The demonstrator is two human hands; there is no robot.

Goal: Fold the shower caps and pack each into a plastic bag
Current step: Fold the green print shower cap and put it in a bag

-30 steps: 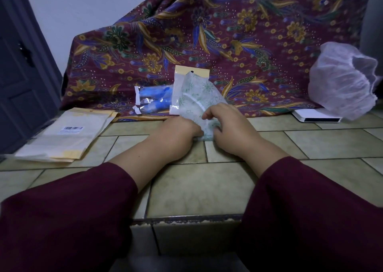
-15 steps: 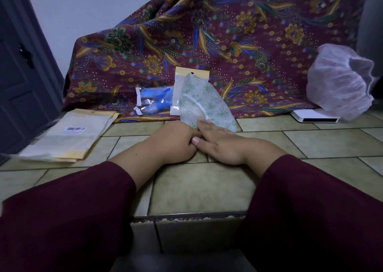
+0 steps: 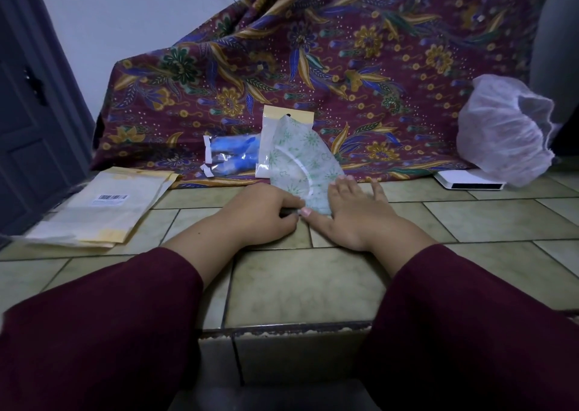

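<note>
Head view: thin crinkly green-print shower cap (image 3: 302, 163) folded on tiled counter (image 3: 488, 219), left hand (image 3: 266, 211) grip curled pinching its edge, right hand (image 3: 354, 210) flat, pressing it.

Head-worn view, downward, close over hands (image 3: 313, 213)

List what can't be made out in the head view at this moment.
- Near edge of the green-print shower cap: hidden under the left hand and right hand.
- Left fingertips: curled under; what they pinch is unclear.
- Barcode label text on the yellow envelopes: too small.
- Blue packet contents: blurred by glare.
</note>
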